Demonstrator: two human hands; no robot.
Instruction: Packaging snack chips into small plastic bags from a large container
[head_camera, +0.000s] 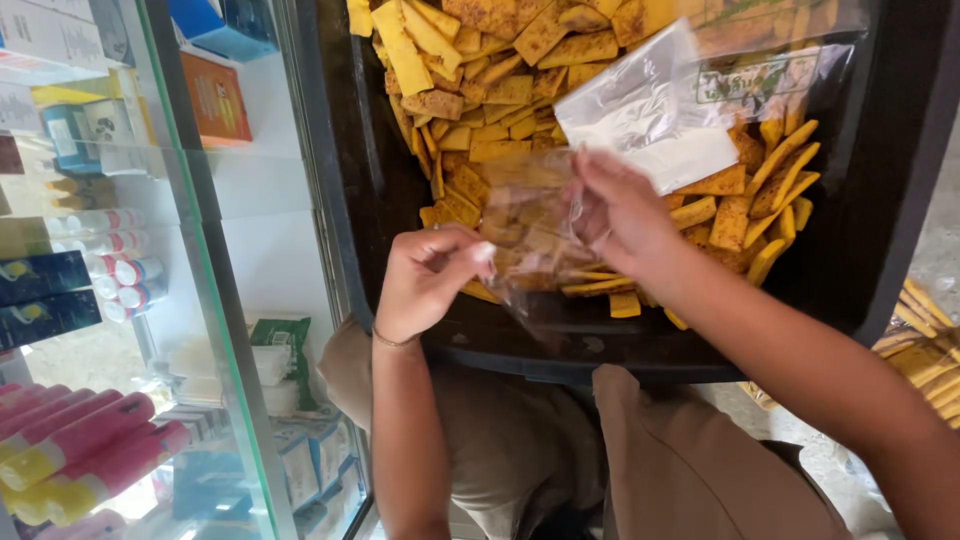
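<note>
A big black tub (860, 250) rests on my lap, filled with yellow-orange seasoned chips (500, 90). Over its near rim I hold a small clear plastic bag (535, 235) partly filled with those chips. My left hand (425, 280) pinches the bag's left side with fingers curled. On the bag's upper right edge, my right hand (625, 215) grips the plastic. A stack of empty clear bags (660, 110) lies on the chips just beyond my right hand.
A glass display cabinet (200, 270) stands at my left, its shelves holding boxes, tubes (110, 260) and pink-yellow packs (70, 450). More packed chip bags (925, 350) lie at the right edge. My brown-trousered knees (680, 460) are below the tub.
</note>
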